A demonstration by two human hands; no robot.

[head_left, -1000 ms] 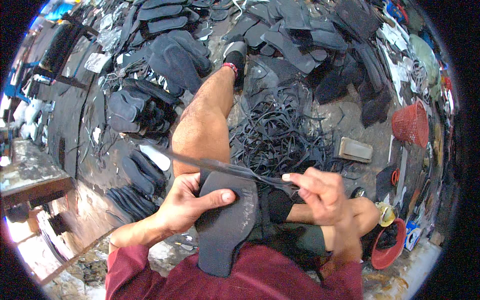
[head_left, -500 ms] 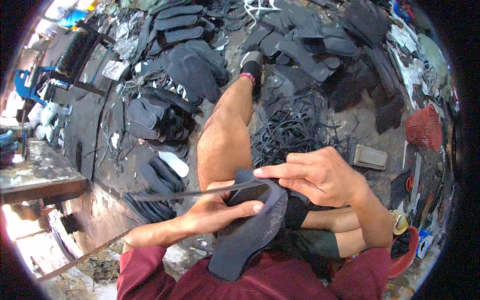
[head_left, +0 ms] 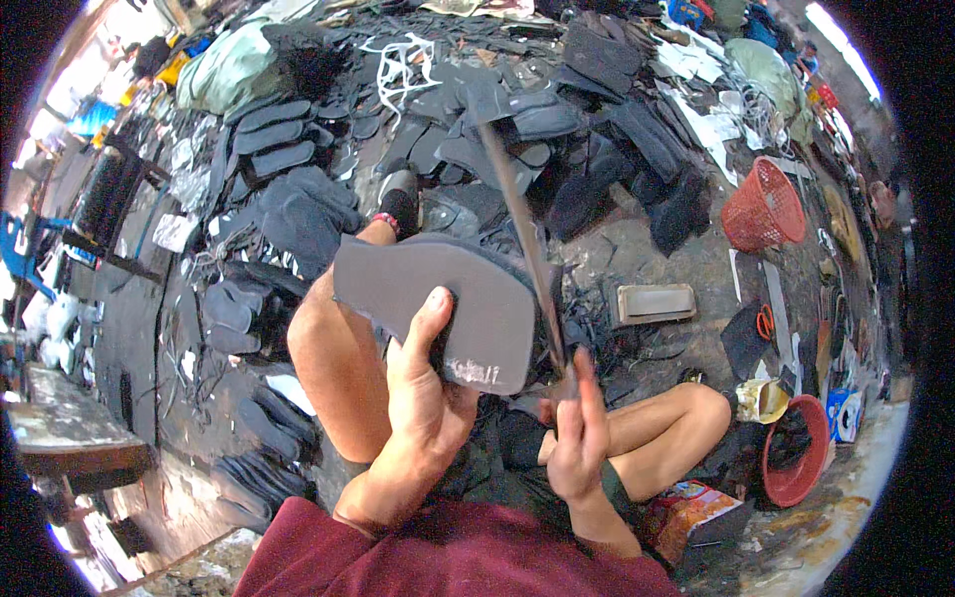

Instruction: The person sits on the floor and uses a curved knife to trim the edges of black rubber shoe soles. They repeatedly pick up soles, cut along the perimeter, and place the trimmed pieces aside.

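Observation:
A dark grey shoe sole (head_left: 448, 303) with white marks near its heel end is in my left hand (head_left: 428, 383), thumb on its face and fingers beneath. It is raised above my bent leg, its broad face up. Just right of it, my right hand (head_left: 577, 428) grips the lower end of a long, narrow grey-brown strip (head_left: 527, 224). The strip points up and away, apart from the hand's palm, and is blurred by motion; whether it is a blade or an offcut I cannot tell. Behind the sole lies a partly hidden heap of thin black strips (head_left: 562, 289).
Stacked dark soles (head_left: 274, 139) and black sheet pieces (head_left: 597, 159) cover the floor ahead. To the right are a grey block (head_left: 655, 303), red basket (head_left: 764, 204), orange-handled scissors (head_left: 765, 322) and red tub (head_left: 796, 453). A low table (head_left: 75, 453) stands at left.
My right hand has moved from the sole's edge down and away, with the strip now upright in it. My left hand has turned the sole and lifted it forward. The view has shifted right.

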